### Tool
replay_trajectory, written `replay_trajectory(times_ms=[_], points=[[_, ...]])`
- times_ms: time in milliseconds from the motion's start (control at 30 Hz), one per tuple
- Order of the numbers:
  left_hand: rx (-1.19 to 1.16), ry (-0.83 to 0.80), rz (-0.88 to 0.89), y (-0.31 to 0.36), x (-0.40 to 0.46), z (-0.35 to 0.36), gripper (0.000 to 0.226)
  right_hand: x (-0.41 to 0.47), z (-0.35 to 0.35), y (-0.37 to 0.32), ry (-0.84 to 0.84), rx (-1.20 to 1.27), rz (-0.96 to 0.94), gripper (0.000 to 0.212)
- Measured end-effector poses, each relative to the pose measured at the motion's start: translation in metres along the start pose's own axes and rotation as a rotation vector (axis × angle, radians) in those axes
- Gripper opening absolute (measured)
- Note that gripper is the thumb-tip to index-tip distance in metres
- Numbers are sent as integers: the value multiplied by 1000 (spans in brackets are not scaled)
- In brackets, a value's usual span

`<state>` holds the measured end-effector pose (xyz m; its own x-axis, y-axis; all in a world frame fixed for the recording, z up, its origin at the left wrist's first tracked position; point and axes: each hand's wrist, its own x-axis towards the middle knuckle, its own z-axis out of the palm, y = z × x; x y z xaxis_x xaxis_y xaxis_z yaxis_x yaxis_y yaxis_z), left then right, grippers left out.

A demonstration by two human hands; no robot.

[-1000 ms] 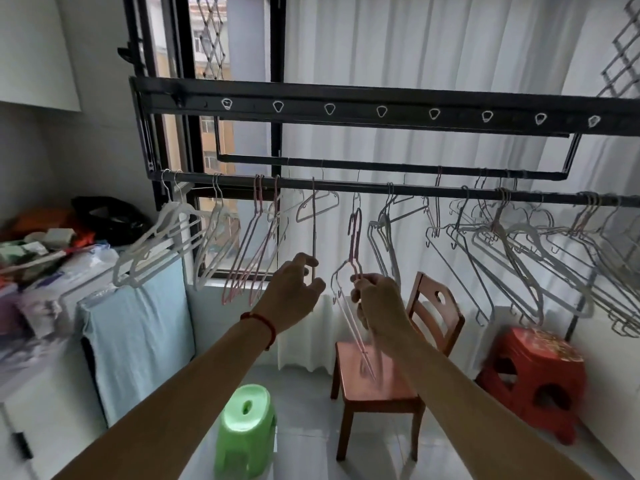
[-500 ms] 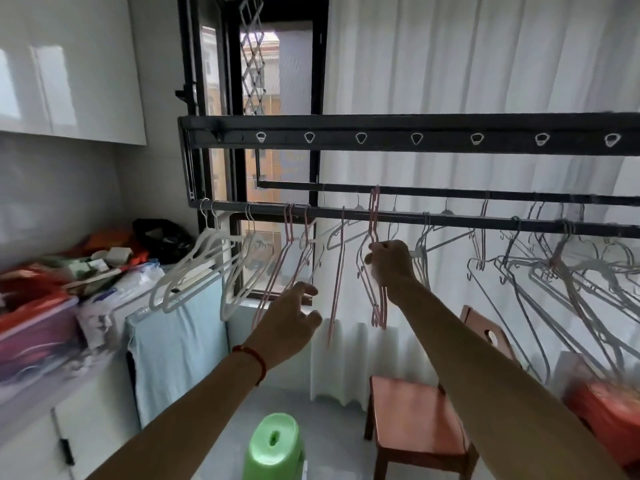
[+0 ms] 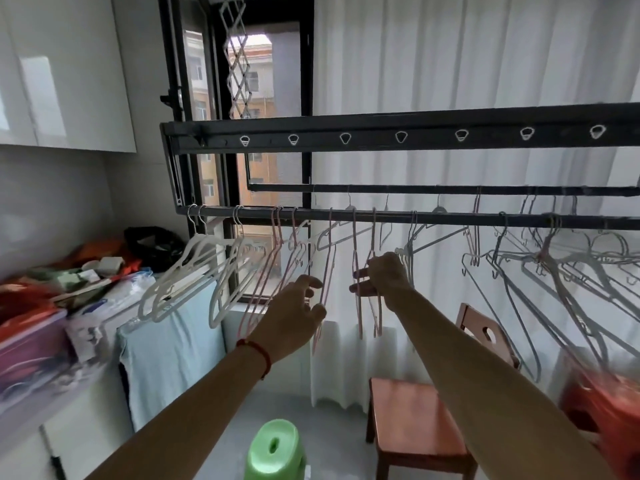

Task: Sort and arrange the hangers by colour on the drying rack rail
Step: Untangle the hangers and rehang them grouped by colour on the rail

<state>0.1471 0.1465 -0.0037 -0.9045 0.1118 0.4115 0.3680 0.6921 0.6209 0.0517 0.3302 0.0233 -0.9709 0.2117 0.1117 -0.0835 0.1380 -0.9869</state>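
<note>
The black drying rack rail point(image 3: 450, 218) runs left to right. On it hang white hangers point(image 3: 194, 271) at the far left, then pink hangers point(image 3: 277, 258), a single pink hanger point(image 3: 328, 268), a pair of pink hangers point(image 3: 360, 317), and several grey hangers point(image 3: 554, 282) to the right. My left hand point(image 3: 294, 310) is below the rail, fingers loosely spread, its fingertips just left of the single pink hanger. My right hand point(image 3: 384, 275) lies against the pink pair, fingers stretched out to the left across their wires.
A wooden chair point(image 3: 415, 417) and a red stool point(image 3: 609, 410) stand under the rail at the right, a green stool point(image 3: 273, 452) below my arms. A cluttered counter point(image 3: 69, 306) with a blue towel point(image 3: 166, 348) fills the left. White curtains hang behind.
My right hand has come down from the rail, and the pink pair it lifted now hangs there. My left hand has moved up and right toward the single pink hanger.
</note>
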Motion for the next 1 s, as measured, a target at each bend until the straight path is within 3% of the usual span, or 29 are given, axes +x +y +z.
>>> replay_trajectory(times_ms=[133, 300, 433, 567, 633, 767, 900, 1000], points=[[-42, 25, 56, 12, 6, 10, 35, -5, -21, -1, 78, -326, -60, 31], [-155, 82, 134, 31, 13, 30, 30, -33, -71, 11, 378, -540, -407, 23], [-223, 70, 175, 48, 8, 62, 30, -37, -134, 37, 557, -772, -406, 23], [-203, -5, 203, 72, 3, 97, 31, -32, -207, 55, 719, -1180, -355, 29], [-174, -17, 213, 87, 6, 113, 31, -27, -242, 61, 726, -1401, -247, 37], [-140, 23, 221, 130, 22, 147, 31, -21, -288, 74, 664, -1538, -88, 37], [-130, 130, 212, 168, 30, 182, 30, -16, -308, 84, 520, -1590, -159, 15], [-85, 120, 218, 179, 29, 197, 31, -14, -318, 81, 522, -1574, -281, 22]])
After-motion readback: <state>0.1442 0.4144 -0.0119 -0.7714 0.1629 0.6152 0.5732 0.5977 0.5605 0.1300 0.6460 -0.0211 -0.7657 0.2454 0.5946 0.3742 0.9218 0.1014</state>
